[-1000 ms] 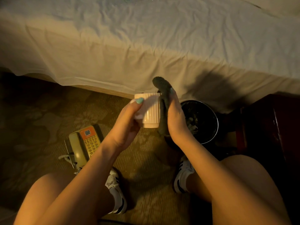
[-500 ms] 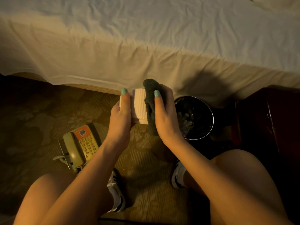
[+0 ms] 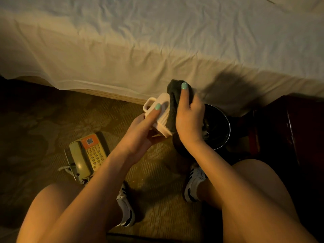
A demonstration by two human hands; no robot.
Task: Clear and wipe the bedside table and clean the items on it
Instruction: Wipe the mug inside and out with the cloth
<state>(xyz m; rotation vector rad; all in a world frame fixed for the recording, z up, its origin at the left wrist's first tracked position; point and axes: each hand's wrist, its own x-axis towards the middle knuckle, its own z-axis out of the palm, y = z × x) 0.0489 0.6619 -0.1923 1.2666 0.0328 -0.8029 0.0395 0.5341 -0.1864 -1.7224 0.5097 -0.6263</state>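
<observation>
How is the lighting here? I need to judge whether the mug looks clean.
Head view: dim, warm, yellow light; the mug stays readable, the dark cloth loses texture, the bin and right side sink into shadow, and the wide lens bows the bed edge.

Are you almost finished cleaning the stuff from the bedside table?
Partly. The phone is already off the table, on the carpet. Right now the left hand holds the white mug while the right hand rubs it with a dark cloth. Whether the table is wiped is not visible.
</observation>
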